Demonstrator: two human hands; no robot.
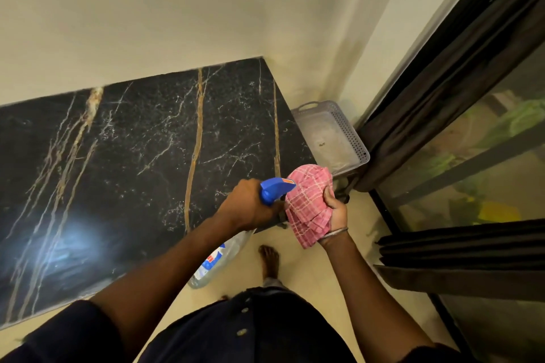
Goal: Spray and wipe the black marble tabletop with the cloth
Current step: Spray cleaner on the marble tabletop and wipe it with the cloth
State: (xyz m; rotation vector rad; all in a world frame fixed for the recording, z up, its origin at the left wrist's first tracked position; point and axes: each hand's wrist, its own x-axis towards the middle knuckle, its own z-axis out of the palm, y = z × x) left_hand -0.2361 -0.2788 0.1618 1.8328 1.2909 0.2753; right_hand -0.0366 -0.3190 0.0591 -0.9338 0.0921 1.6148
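The black marble tabletop (141, 156) with gold and white veins fills the left and centre, set against the wall. My left hand (250, 205) grips the neck of a clear spray bottle (218, 259) with a blue trigger head, held off the table's near right corner. The nozzle points straight at a bunched pink checked cloth (309, 203), which my right hand (336, 209) holds from the right side. Nozzle and cloth are almost touching. Both hover over the floor beside the table corner.
A grey perforated plastic basket (351, 130) stands on a low stand to the right of the table. Dark curtains (442, 91) and a glass door run along the right. My bare foot (269, 262) is on the cream floor below the hands.
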